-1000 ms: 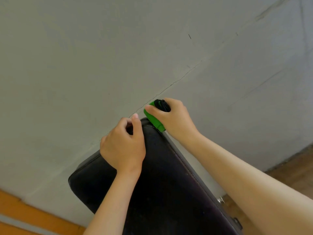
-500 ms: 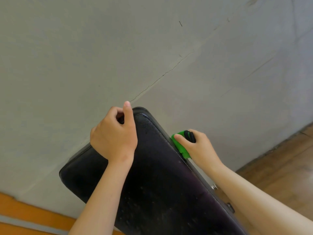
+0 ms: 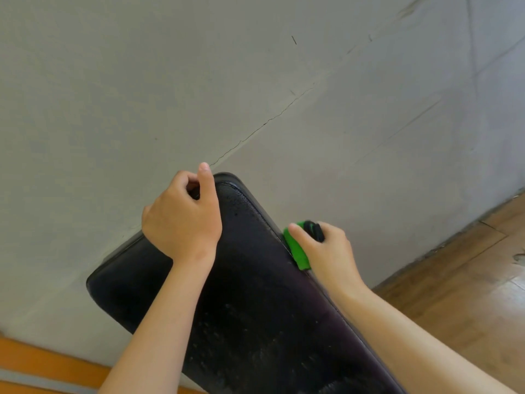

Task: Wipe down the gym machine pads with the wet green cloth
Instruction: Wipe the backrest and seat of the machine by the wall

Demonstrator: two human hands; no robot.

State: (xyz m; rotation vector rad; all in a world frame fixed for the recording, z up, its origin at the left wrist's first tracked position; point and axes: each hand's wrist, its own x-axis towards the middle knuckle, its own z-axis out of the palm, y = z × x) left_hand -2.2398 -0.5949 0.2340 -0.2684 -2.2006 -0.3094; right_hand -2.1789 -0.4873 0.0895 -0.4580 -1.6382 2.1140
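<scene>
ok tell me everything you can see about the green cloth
The green cloth is bright green and bunched into a small wad, with a dark part showing at its top. The right hand grips it, thumb across it, pressing it against the right side edge of the black pad. Most of it is hidden in the hand. Wetness cannot be judged.

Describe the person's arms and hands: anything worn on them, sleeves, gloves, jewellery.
Both forearms are bare as far as the frame shows, with no sleeves in view. The left hand and right hand wear no gloves, and no rings, watch or bracelet are visible. Fingernails look short and unpainted.
</scene>
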